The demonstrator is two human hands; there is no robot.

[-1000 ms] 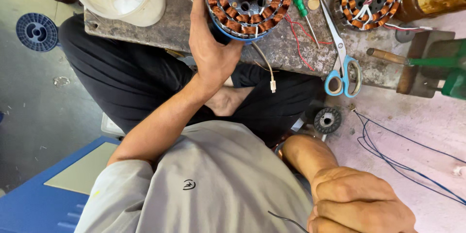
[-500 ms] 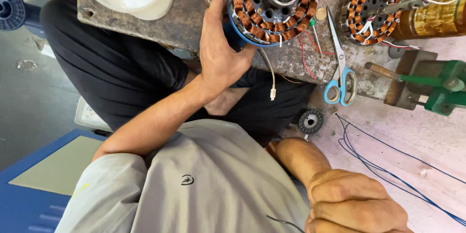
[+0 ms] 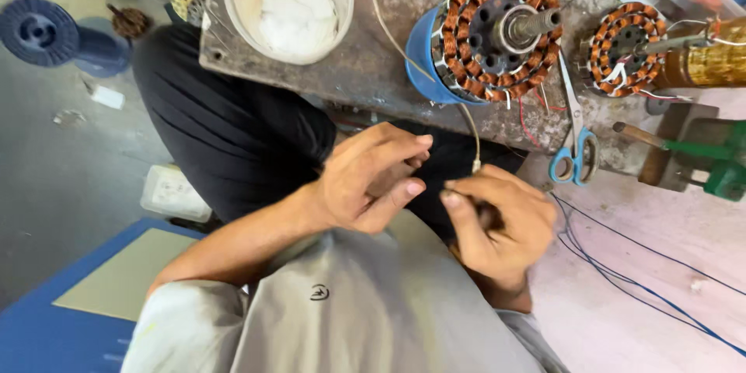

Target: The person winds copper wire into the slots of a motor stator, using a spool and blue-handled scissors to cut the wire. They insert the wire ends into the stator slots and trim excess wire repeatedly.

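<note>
Both hands are low over my lap, in front of the worn bench (image 3: 373, 54). My right hand (image 3: 501, 225) is curled around a small dark part (image 3: 488, 217) that is blurred and mostly hidden by the fingers. My left hand (image 3: 373, 183) sits just to its left with fingers loosely bent, its thumb and forefinger almost touching the right hand's fingertips; nothing shows in it. A copper-wound stator in a blue housing (image 3: 489, 35) lies on the bench above them. A thin pale lead (image 3: 474, 136) hangs from it down to my right hand.
A white bowl of white powder (image 3: 287, 4) stands on the bench's left. A second copper stator (image 3: 625, 50) lies at the right, with blue-handled scissors (image 3: 573, 155) by the edge. A green tool (image 3: 699, 159) and blue wires (image 3: 622, 264) lie on the pink floor. A blue spool (image 3: 35, 31) lies far left.
My left hand has let go of the blue stator and dropped to my lap. My right hand has risen from the lower right to meet it, closed on a small dark part.
</note>
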